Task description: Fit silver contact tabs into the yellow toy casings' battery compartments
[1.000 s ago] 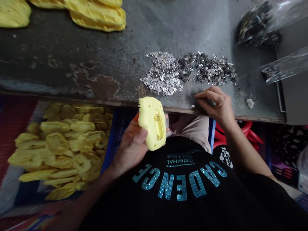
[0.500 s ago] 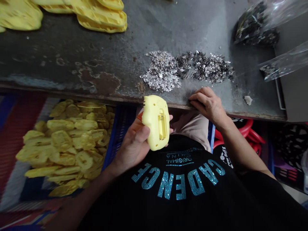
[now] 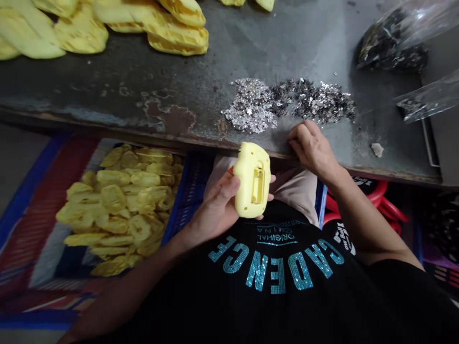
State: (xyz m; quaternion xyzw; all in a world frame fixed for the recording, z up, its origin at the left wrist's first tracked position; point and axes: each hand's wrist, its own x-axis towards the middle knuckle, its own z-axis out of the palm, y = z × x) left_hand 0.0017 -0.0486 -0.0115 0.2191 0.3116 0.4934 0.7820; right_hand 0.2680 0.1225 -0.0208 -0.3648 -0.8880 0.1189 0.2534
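nearest to me is one black shirt [image 3: 279, 315], its lower part cut off, and just above it i count two bare hands and one yellow shell [image 3: 247, 186]. the left hand [image 3: 217, 203] is clamped on that shell, thumb along its left edge, fingertips poking out past its right side; most of those fingers are hidden behind it, and so is nearly all of one small orange bit beside the thumb. the shell's outer face is toward me, with one long recess in it, held just short of the table [image 3: 287, 48]. the right hand [image 3: 311, 145] is at the table's near edge, fingers curled and drawn together; i can't tell whether anything is pinched between the tips. left of the left hand, below the tabletop, lies one pile of yellow pieces [image 3: 114, 198], overlapping too much for me to count. just beyond the right hand are two heaps that run together, silvery metal pieces [image 3: 251, 107] and darker metal pieces [image 3: 315, 100], too small to number. to its right sit one pale scrap [image 3: 377, 149] and, farther off, two clear bags [image 3: 389, 40], both cut off. far left, more yellow shells [image 3: 172, 28] run out of view.
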